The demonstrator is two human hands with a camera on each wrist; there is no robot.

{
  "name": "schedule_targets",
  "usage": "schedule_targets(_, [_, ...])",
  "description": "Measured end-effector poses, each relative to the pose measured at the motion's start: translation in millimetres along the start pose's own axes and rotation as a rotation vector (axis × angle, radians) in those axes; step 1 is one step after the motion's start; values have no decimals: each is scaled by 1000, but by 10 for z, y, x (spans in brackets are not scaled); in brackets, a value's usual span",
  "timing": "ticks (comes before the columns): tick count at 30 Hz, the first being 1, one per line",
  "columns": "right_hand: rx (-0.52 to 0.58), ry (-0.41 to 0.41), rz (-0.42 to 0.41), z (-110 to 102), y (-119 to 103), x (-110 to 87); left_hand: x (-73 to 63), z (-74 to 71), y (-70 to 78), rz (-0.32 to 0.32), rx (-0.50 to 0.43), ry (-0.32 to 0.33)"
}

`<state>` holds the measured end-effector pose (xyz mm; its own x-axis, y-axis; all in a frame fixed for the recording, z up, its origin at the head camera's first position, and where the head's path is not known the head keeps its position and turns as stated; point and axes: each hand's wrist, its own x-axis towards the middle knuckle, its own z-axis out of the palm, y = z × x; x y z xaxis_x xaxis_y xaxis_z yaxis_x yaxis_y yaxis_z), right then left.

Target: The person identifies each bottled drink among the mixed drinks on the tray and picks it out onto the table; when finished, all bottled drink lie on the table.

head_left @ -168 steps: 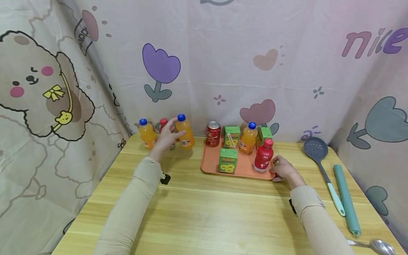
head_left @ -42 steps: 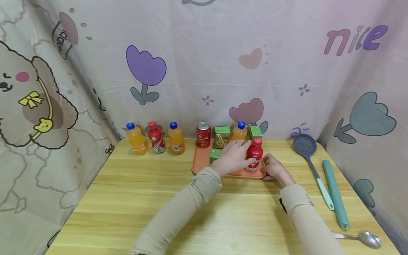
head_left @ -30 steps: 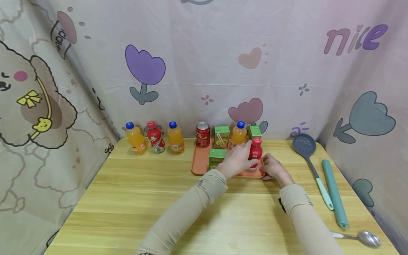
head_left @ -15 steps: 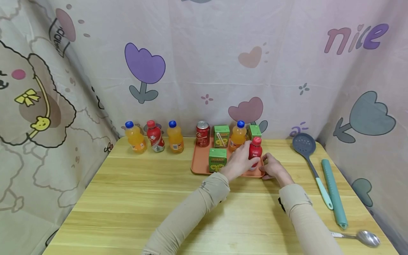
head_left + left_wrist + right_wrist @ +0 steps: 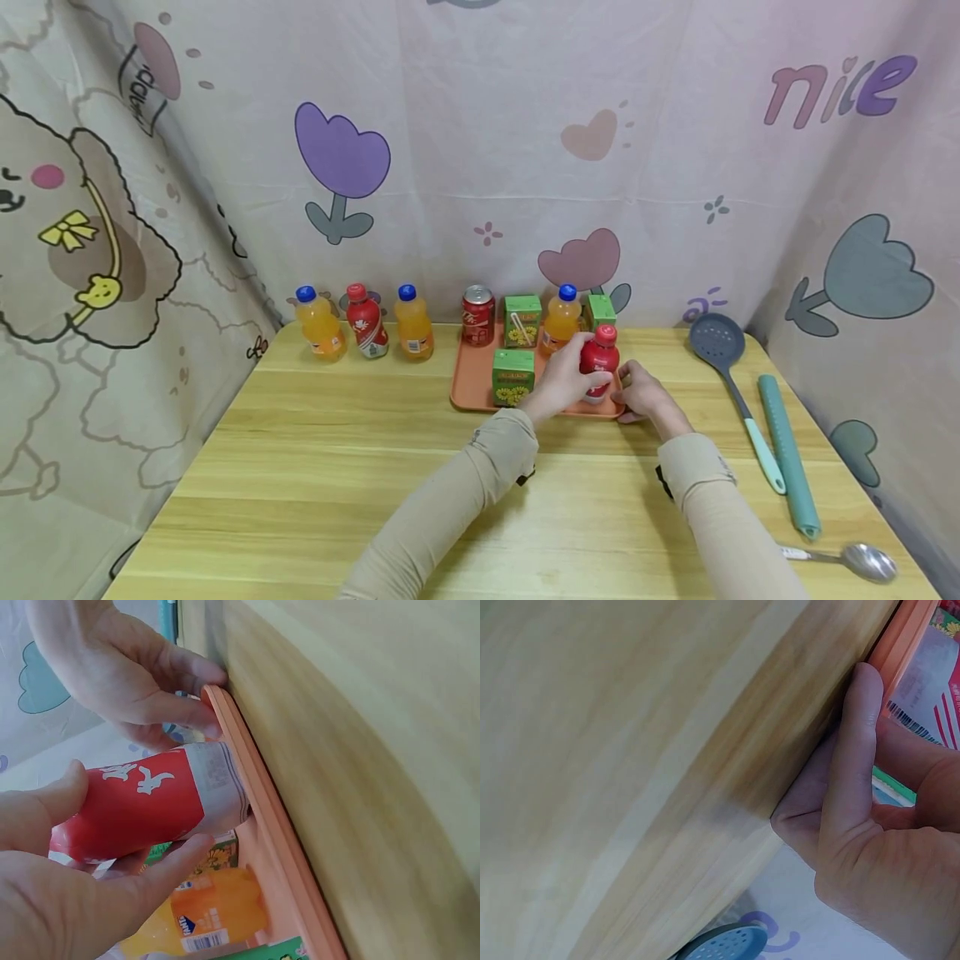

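Observation:
My left hand (image 5: 558, 385) grips a red drink bottle (image 5: 599, 360) with a red cap at the front right of the orange tray (image 5: 470, 379). In the left wrist view, thumb and fingers lie on either side of the red bottle (image 5: 142, 799), its pale base close to the tray rim (image 5: 259, 787). At the tray's right front corner, my right hand (image 5: 647, 396) holds the rim between thumb and fingers. Also on the tray stand a cola can (image 5: 477, 317), an orange soda bottle (image 5: 562, 317) and green drink cartons (image 5: 513, 379).
Left of the tray stand two orange soda bottles (image 5: 321, 327) and another red bottle (image 5: 367, 325). On the right lie a slotted skimmer (image 5: 717, 340), a teal rod-like roll (image 5: 789, 458) and a metal spoon (image 5: 866, 561). A printed curtain (image 5: 465, 150) hangs behind the table.
My left hand has let go of an orange soda bottle on the left, moved right and taken hold of the red bottle on the tray. My right hand stays at the tray corner.

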<state>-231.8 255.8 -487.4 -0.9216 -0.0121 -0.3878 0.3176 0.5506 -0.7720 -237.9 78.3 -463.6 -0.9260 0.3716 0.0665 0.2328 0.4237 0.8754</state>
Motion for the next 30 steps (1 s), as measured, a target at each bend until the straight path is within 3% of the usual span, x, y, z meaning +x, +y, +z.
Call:
schedule_targets(6, [-10, 8, -31, 1, -4, -30, -70, -18, 26, 2, -71, -27])
schedule_targets(12, [12, 30, -83, 16, 4, -68, -145, -105, 149, 0, -172, -42])
schedule_targets(16, [22, 34, -96, 10, 21, -68, -174, -207, 226, -7, -288, -66])
schedule_targets(20, [29, 30, -99, 2, 29, -64, -208, -336, 278, -47, -430, -135])
schedule_targets(24, [17, 23, -84, 2, 24, -68, -255, -469, 339, -83, -501, -190])
schedule_targets(30, [-13, 22, -38, 11, 13, -40, -347, -662, 458, -105, -592, -206])
